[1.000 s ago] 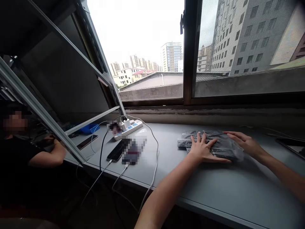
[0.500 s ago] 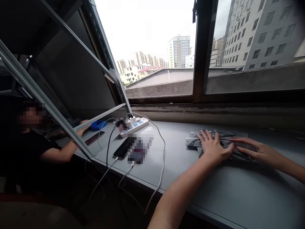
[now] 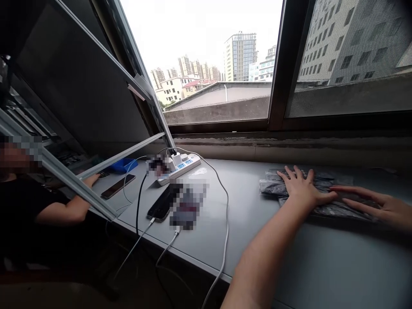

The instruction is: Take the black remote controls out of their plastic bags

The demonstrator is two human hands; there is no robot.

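Several dark items in clear plastic bags (image 3: 273, 189) lie bunched together on the grey tabletop (image 3: 247, 214), below the window. My left hand (image 3: 301, 186) rests on top of them with its fingers spread. At their right side, my right hand (image 3: 380, 206) lies along the bags, fingers stretched out and a gap between thumb and fingers. Neither hand grips anything. What is inside the bags cannot be made out, and part of them is hidden under both hands.
A white power strip (image 3: 183, 167) with chargers stands near the window wall. Charging phones (image 3: 161, 204) and a white cable (image 3: 227, 206) lie left of the bags. Beyond a metal frame (image 3: 122, 154) sits a person (image 3: 25, 201) beside a blue tray (image 3: 124, 165) and another phone (image 3: 118, 186).
The head view has shifted, so the bags and both hands appear a little farther right. Both hands stay at the bags with fingers extended. The other person's arm has moved slightly.
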